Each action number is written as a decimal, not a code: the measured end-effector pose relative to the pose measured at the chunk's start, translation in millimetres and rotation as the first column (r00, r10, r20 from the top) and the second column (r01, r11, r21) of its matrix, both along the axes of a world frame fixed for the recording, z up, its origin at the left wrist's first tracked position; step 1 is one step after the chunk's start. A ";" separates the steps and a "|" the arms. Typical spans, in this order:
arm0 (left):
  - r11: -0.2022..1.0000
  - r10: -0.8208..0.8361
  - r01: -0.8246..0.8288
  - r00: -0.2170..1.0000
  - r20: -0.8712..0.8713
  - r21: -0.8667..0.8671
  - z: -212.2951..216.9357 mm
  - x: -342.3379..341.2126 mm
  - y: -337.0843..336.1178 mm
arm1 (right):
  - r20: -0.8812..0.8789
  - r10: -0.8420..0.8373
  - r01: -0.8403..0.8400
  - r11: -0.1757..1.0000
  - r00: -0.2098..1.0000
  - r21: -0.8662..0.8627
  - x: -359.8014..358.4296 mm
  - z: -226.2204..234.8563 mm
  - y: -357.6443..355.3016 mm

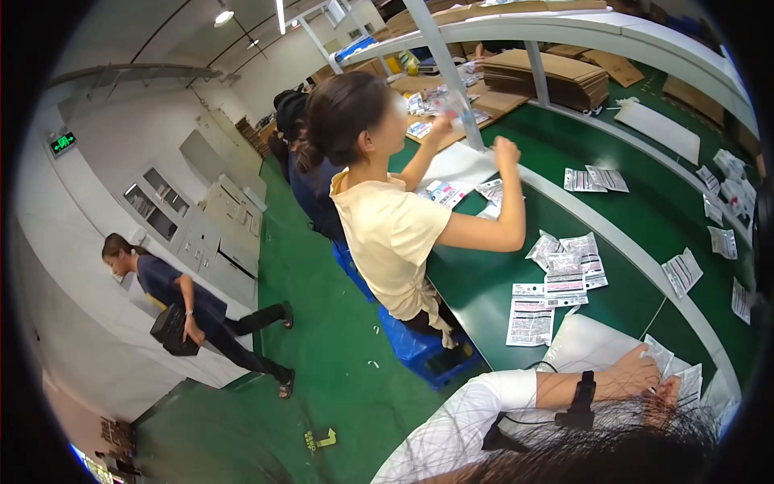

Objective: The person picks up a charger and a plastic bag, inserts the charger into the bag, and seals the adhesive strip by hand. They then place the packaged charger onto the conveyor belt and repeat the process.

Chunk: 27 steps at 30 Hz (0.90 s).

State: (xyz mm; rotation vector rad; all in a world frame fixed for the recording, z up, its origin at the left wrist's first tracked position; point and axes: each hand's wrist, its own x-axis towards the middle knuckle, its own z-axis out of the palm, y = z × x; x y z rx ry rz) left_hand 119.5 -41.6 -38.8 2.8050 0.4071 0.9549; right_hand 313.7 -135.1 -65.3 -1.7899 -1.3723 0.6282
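Note:
At the lower right, my left hand [634, 373] reaches over the green table, its fingers closed on the edge of a small clear-and-white plastic packet [659, 355]. Close beside it is my right hand [663, 401], its fingers bent inward and partly covered by strands of hair; what they hold is hard to see. Another printed packet [690, 385] lies against the right hand's far side. Under my left forearm is a white sheet-like surface [584, 343]. A black band [579, 399] with a cable circles my left wrist.
Several printed packets [564, 270] lie overlapping left of my hands. A white rail [645, 274] runs along the table, with more packets [684, 273] beyond it. A seated co-worker [387, 210] in yellow handles packets. Stacked cardboard [548, 77] lies farther back. Another person [185, 302] walks at left.

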 end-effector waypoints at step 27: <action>0.980 0.144 -0.175 0.951 -0.275 -0.092 48.7 -30.1 0.8 | 0.369 0.171 -0.112 0.978 0.913 -0.176 -59.8 79.8 -20.1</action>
